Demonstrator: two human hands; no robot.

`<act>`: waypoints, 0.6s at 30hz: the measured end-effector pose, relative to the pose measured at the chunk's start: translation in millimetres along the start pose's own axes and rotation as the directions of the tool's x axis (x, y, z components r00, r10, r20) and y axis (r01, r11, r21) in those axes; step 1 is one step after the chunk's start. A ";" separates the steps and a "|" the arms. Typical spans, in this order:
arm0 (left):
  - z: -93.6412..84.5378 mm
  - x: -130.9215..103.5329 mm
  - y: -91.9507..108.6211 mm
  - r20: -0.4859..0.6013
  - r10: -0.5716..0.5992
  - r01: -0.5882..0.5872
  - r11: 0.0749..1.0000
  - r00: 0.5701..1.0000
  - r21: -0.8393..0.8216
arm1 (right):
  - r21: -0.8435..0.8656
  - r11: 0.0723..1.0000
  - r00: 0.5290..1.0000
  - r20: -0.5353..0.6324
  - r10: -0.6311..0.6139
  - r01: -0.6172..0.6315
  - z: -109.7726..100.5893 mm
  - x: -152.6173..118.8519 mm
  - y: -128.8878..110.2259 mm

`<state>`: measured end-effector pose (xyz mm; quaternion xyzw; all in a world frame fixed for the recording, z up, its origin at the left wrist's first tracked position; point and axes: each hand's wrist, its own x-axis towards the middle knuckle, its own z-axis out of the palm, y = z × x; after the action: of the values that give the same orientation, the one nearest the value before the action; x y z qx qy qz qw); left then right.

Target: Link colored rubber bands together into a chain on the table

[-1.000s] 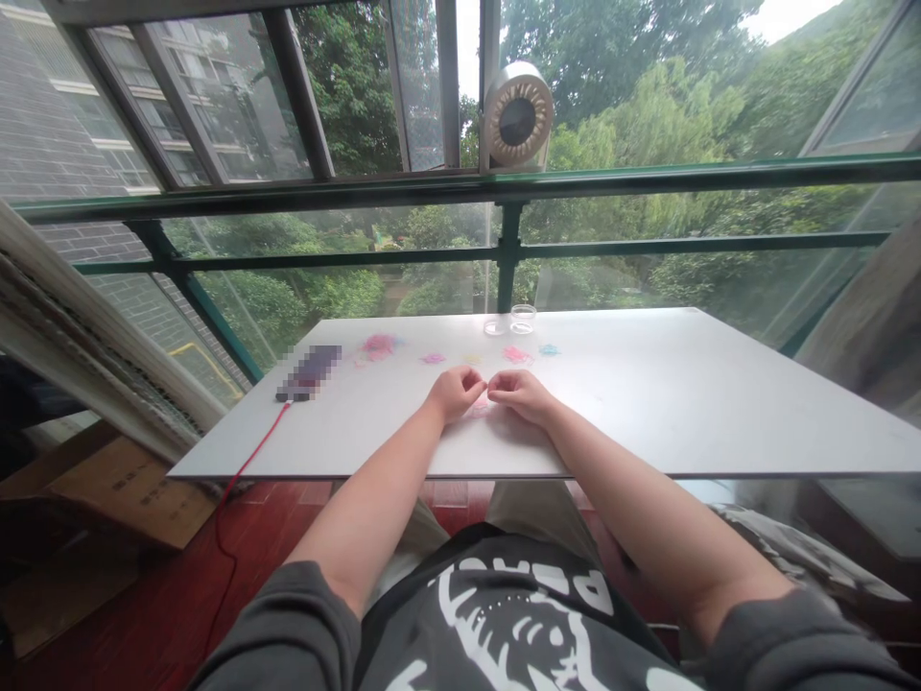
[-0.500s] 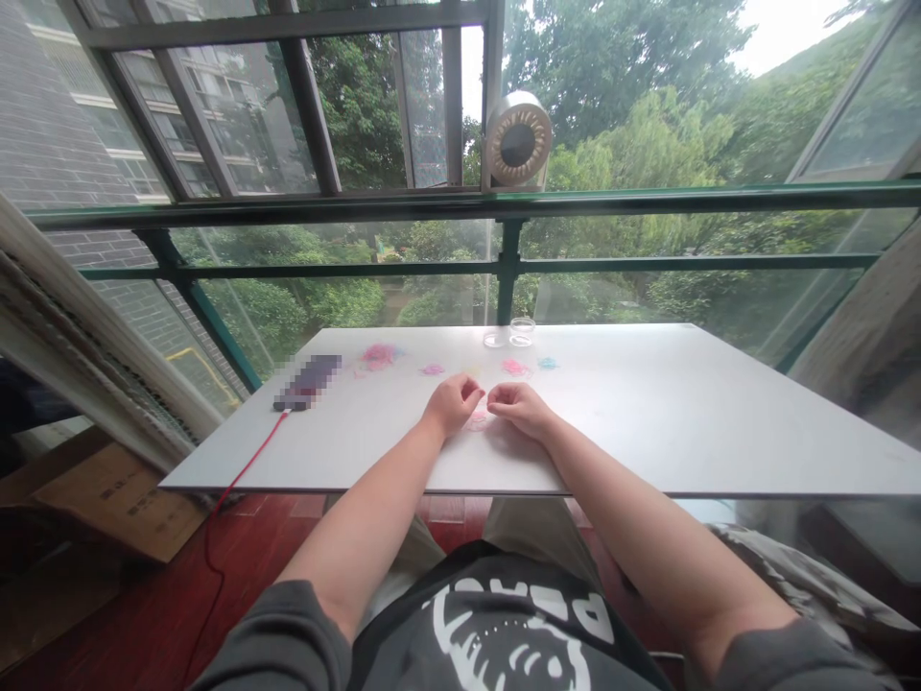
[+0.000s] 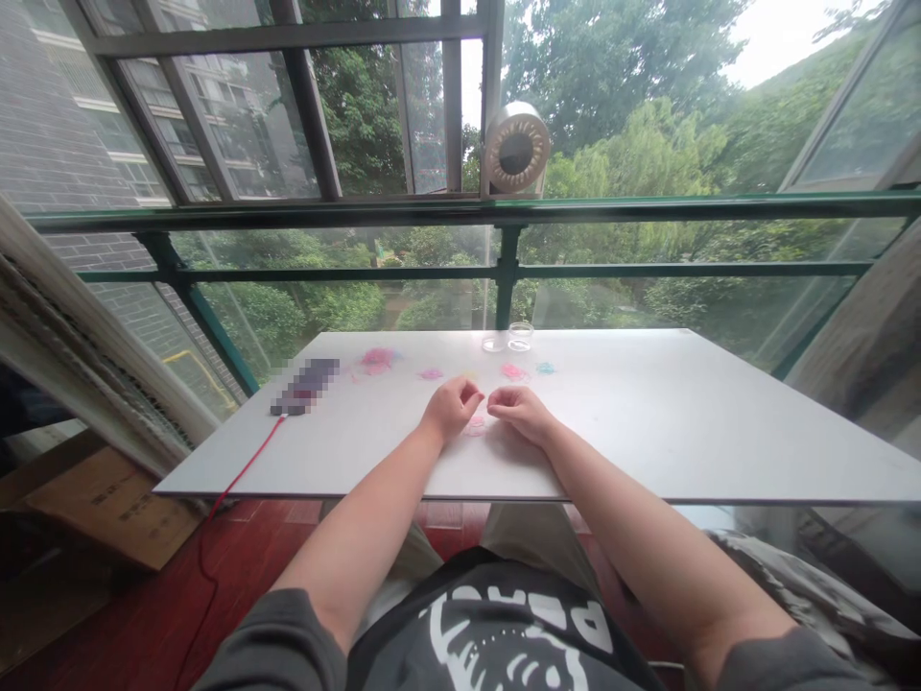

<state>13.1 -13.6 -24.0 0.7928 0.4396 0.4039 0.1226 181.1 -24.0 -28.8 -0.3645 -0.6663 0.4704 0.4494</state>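
Hands (image 3: 452, 408) (image 3: 522, 410) curled beside pink pile (image 3: 476, 425)

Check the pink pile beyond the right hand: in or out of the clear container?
Out: the pink pile lies on the table, apart from the clear container.

A dark, pixelated rectangular device (image 3: 306, 386) is joined to a thin red cable (image 3: 248, 463). A round, white-rimmed appliance (image 3: 516, 149) is seen above the green metal railing (image 3: 648, 209).
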 end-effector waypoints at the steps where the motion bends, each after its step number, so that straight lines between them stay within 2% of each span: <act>1: 0.1 -0.1 0.2 0.003 0.011 -0.011 1.000 1.000 -0.001 | -0.004 1.000 1.000 0.002 -0.005 0.005 0.2 0.0 0.2; 8: 0.6 -0.2 -1.2 -0.014 0.037 -0.037 0.999 0.999 0.011 | -0.068 0.997 0.993 0.114 0.028 -0.020 3.3 -1.6 -2.5; 14: 1.6 0.0 -3.0 0.008 0.048 -0.047 0.999 0.999 -0.011 | -0.032 0.999 0.999 0.027 -0.022 0.023 2.7 -0.5 -1.7; 18: 2.3 -0.3 -3.7 0.005 0.044 -0.044 0.999 0.999 0.000 | -0.059 0.998 0.997 0.079 0.002 0.003 3.0 -1.2 -1.4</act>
<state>12.5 -11.3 -27.7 0.8033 0.4218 0.4044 0.1149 178.5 -26.4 -28.2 -0.3584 -0.6972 0.4646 0.4117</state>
